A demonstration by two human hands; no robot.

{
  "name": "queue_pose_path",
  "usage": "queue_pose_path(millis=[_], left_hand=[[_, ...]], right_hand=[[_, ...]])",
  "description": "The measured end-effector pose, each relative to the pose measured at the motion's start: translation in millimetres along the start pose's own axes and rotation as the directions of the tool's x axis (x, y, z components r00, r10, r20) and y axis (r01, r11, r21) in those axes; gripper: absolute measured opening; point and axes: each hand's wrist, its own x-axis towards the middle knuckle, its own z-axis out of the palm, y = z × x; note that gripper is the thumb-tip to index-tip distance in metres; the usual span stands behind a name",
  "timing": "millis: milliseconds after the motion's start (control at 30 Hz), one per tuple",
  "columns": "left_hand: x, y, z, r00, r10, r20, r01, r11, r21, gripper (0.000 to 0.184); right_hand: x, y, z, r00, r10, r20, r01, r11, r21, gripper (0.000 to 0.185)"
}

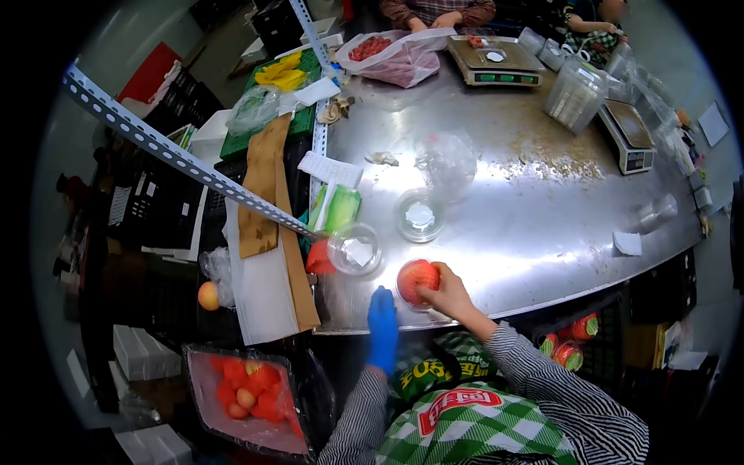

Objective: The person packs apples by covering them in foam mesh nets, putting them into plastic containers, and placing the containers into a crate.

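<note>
Near the table's front edge, my bare right hand grips a red apple, with fingers over its right side. The apple appears to sit in a round clear plastic tub, whose rim shows around it. My left hand, in a blue glove, is just left of the apple and apart from it. Its fingers are stretched out and nothing shows in them. Behind it stands a clear round tub with a white paper piece inside. Another clear tub with a white pad is farther back.
A crate of apples in red foam nets sits below left. Cardboard and a perforated metal post border the table's left. Scales, stacked clear tubs and a bag of red fruit stand farther back, near another person's hands.
</note>
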Motion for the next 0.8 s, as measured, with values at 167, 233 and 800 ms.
queue_pose_path(millis=[167, 233, 800], left_hand=[[16, -13, 5, 0.964, -0.236, 0.122, 0.257, 0.943, -0.211, 0.052], [14, -3, 5, 0.948, -0.28, 0.149, 0.311, 0.915, -0.257, 0.052], [-12, 3, -1, 0.955, 0.103, 0.28, -0.018, 0.957, -0.291, 0.063]], right_hand=[[16, -12, 7, 0.997, -0.019, 0.071, 0.043, 0.937, -0.348, 0.062], [22, -6, 1, 0.993, 0.028, 0.113, 0.0, 0.97, -0.241, 0.057], [24, -57, -24, 0.806, -0.574, 0.146, 0.574, 0.697, -0.429, 0.042]])
